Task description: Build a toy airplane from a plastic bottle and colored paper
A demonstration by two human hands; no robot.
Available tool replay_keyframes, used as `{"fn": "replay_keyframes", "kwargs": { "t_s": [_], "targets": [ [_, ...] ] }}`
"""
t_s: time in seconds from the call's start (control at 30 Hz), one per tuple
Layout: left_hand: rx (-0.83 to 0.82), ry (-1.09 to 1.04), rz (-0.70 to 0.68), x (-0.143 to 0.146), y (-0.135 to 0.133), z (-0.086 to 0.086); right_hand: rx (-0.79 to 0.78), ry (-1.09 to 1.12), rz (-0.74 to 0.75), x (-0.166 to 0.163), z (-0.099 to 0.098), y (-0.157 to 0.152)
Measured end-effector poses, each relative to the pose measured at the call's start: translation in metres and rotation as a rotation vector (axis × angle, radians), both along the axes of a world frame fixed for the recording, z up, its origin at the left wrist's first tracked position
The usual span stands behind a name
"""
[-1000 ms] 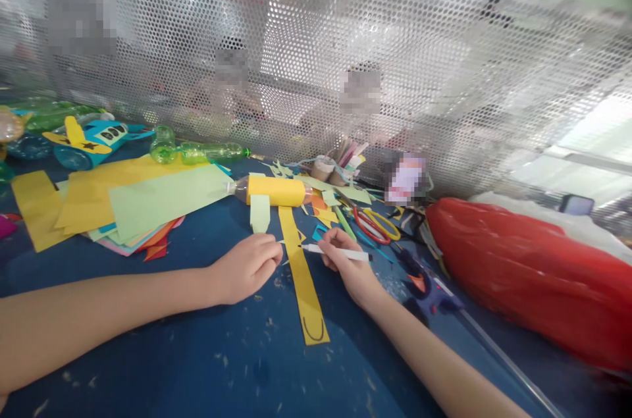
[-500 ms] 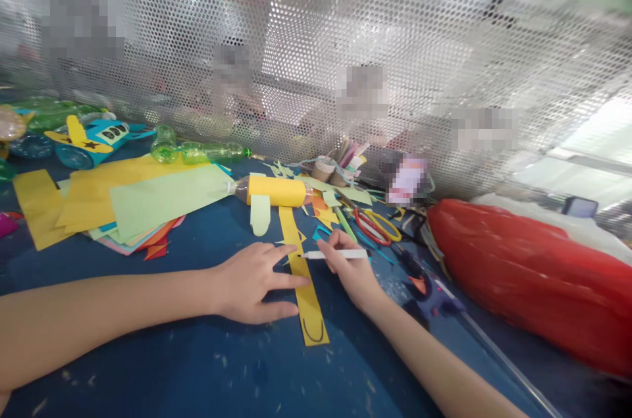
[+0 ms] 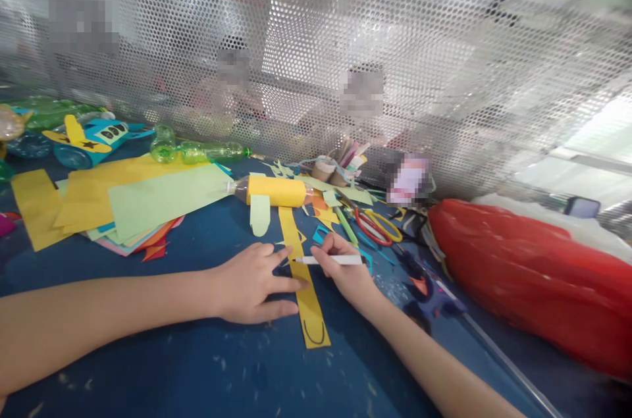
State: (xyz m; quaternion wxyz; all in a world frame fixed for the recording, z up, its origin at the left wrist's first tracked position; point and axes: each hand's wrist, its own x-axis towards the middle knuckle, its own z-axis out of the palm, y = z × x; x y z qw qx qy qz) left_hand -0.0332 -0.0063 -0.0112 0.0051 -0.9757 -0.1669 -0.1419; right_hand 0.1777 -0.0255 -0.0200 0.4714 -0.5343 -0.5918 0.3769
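Note:
A long yellow paper strip (image 3: 310, 313) lies on the blue table, with a dark U-shaped line drawn at its near end. My left hand (image 3: 254, 283) rests flat with fingers spread, its fingertips pressing on the strip. My right hand (image 3: 345, 266) pinches a white marker (image 3: 320, 260), whose tip is at the strip just beyond my left fingers. At the strip's far end lies a plastic bottle (image 3: 276, 191) wrapped in yellow paper, a pale green rounded paper piece (image 3: 260, 215) hanging at its side.
Coloured paper sheets (image 3: 162, 201) are stacked left, near a blue bottle plane (image 3: 93, 141) and green bottles (image 3: 207, 152). Scissors (image 3: 372, 227), a glue gun (image 3: 434, 289) and a red plastic bag (image 3: 523, 273) lie right. A perforated metal screen (image 3: 296, 43) stands behind; people are beyond it.
My right hand and the marker have shifted slightly left, the tip moving across the strip toward its left edge. My left hand stays nearly in place.

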Motion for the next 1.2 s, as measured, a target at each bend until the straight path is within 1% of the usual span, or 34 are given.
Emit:
{"fn": "replay_keyframes", "kwargs": {
  "t_s": [0.33,0.5,0.77,1.0,1.2],
  "targets": [
    [0.017,0.035,0.013,0.0003,-0.0012,0.0003,0.019,-0.025,0.030,0.0032,-0.0024,-0.0002],
    [0.024,0.057,0.026,0.0004,-0.0015,0.0004,0.037,-0.027,-0.007,0.0034,-0.0003,0.0013],
    [0.014,0.085,0.030,0.0000,-0.0018,0.0018,-0.004,-0.008,0.028,0.0050,-0.0020,0.0004],
    [-0.002,0.081,0.020,-0.0001,-0.0011,0.0020,-0.021,-0.003,0.013,0.0062,-0.0042,0.0018],
    [-0.008,0.076,0.021,0.0001,-0.0006,0.0009,0.001,-0.014,0.017,0.0047,-0.0023,0.0012]
  ]
}}
